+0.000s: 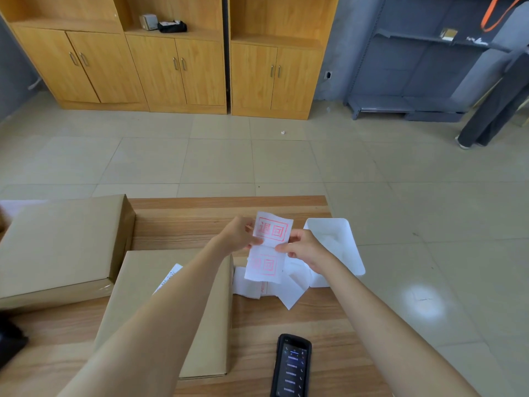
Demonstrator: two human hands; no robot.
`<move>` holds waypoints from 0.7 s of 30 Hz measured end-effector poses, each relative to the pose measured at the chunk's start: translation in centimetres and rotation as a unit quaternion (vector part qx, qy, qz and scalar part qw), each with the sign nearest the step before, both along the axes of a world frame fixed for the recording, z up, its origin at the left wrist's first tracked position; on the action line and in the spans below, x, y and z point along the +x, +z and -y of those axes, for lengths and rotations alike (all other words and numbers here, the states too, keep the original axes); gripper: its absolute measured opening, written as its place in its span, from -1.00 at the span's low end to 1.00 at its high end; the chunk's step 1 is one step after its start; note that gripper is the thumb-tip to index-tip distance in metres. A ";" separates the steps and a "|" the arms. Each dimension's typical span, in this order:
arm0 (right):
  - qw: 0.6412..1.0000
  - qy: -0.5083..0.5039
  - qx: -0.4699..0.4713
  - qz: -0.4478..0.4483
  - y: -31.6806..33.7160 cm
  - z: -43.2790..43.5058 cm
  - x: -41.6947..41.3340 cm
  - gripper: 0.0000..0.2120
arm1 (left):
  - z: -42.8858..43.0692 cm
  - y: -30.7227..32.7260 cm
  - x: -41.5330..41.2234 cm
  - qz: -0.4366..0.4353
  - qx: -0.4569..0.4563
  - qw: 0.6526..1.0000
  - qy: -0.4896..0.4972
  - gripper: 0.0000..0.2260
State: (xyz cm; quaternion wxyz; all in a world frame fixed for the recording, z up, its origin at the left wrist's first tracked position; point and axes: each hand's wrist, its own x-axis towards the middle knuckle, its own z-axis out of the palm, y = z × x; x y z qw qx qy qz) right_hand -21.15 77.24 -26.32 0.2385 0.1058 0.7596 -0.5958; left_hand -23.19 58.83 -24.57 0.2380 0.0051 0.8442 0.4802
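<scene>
Table of striped wood [183, 227] carries everything. On its far-left part lies a large cardboard box [60, 245], flat and closed. A smaller cardboard box [137, 282] sits nearer the table's middle, partly under the left forearm. A white tray [337, 242] rests at the table's right edge and seems to jut past it, with loose paper slips [292, 290] beside it. A dark handheld device [292, 365] with a lit screen lies at the near edge. Above the table's middle, off the surface, hangs the label strip [272, 232]: two white panels, each with a red framed stamp, joined at a crease. The left hand [239, 236] pinches that crease from one side, the right hand [306, 247] from the other. The strip looks thin, limp and light, and likely to tear or curl, so a hold close to the crease on both sides seems best.
</scene>
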 end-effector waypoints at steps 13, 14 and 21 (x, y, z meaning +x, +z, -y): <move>0.994 -0.028 0.102 -0.006 -5.8 -0.8 -1.1 -0.61 | 0.8 -3.9 -1.1 0.094 -0.114 0.988 -0.044 -0.67; 0.990 -0.006 0.138 -0.009 -6.6 -0.8 -1.1 -0.61 | 1.0 -4.4 -1.3 0.096 -0.118 0.987 -0.042 -0.68; 0.940 0.146 0.288 -0.108 -9.9 1.1 -2.9 -0.65 | 1.4 -6.2 -3.4 0.090 -0.171 0.981 -0.024 -0.65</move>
